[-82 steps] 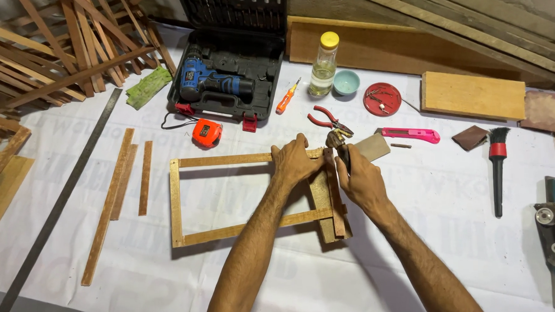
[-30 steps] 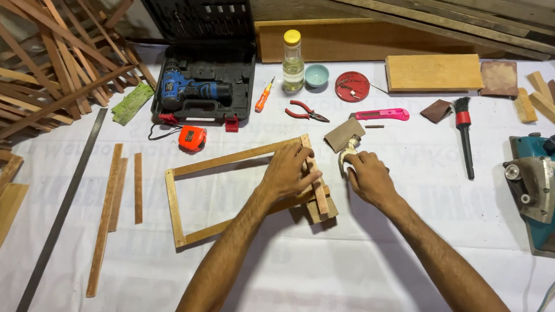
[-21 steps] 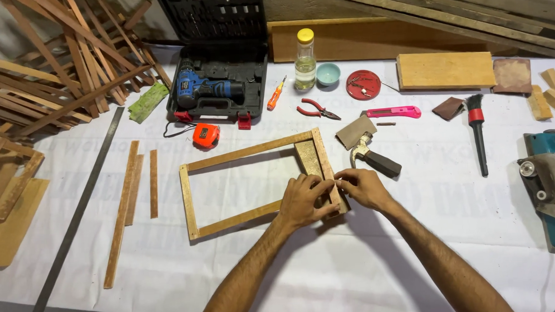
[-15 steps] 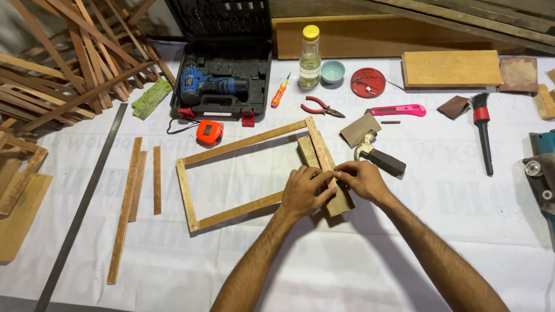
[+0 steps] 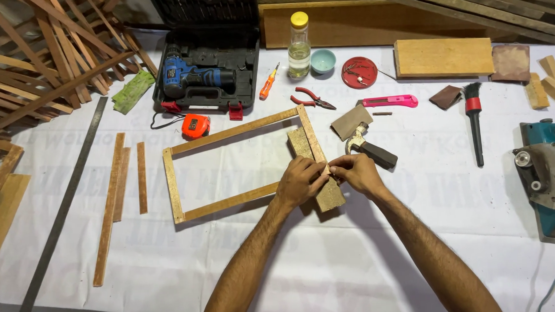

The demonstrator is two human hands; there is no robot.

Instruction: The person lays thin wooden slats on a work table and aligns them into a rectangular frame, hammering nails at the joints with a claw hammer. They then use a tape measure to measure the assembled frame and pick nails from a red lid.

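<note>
A thin rectangular wooden frame (image 5: pixel 227 134) lies flat on the white sheet. Its near right corner rests on a rough wooden block (image 5: pixel 300 143). My left hand (image 5: pixel 300 181) presses down on that corner, fingers curled over the rail. My right hand (image 5: pixel 356 173) meets it from the right. Its fingertips pinch a small item at the corner, too small to identify. A hammer (image 5: pixel 368 150) lies on the sheet just beyond my right hand, beside a folded brown sheet (image 5: pixel 350 121).
Behind the frame are an open drill case (image 5: pixel 207 78), an orange tape measure (image 5: pixel 195 125), pliers (image 5: pixel 312 99), a bottle (image 5: pixel 298 44) and a pink knife (image 5: pixel 389 101). A brush (image 5: pixel 473 118) and a power planer (image 5: pixel 545 171) lie right. Wood strips (image 5: pixel 115 186) and a steel ruler (image 5: pixel 64 200) lie left.
My right hand has put the hammer down on the sheet. Both hands have slid down the frame's right rail to its near corner, where they stay close together.
</note>
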